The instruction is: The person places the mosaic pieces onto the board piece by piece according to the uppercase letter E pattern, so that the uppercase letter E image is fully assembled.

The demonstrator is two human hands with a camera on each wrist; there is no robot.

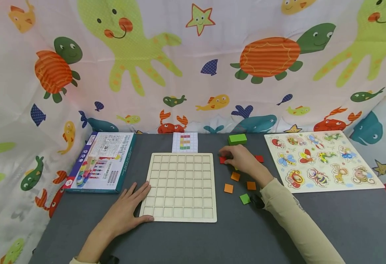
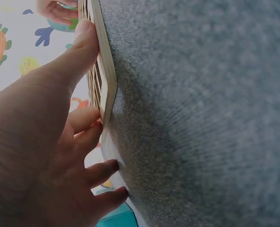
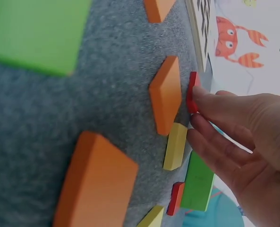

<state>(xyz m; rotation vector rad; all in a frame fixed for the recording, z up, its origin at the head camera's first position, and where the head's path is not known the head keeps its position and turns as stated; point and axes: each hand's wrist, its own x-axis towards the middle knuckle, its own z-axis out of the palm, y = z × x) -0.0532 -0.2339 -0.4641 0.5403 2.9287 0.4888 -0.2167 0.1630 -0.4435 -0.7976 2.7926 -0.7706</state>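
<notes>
My left hand [image 1: 122, 211] rests at the left edge of a pale wooden grid board [image 1: 179, 187]. Its fingers are spread, and the thumb touches the near left corner. In the right wrist view, my right hand [image 3: 243, 127] has its thumb and fingertips at a small red square tile [image 3: 191, 92], pinching it close to the tabletop. From the head view, this hand [image 1: 240, 157] is just right of the board's far corner and partly covers the tile. Orange tiles [image 1: 235, 176], a light green tile [image 1: 244, 199] and a yellow tile [image 3: 175, 146] lie around it.
A green block [image 1: 237, 139] lies beyond the right hand, with another red tile [image 1: 259, 158] nearby. A card with a coloured grid pattern [image 1: 185, 142] lies behind the board. At left is a flat box [image 1: 102, 161]; at right, an insect picture board [image 1: 321, 161]. A patterned curtain hangs behind.
</notes>
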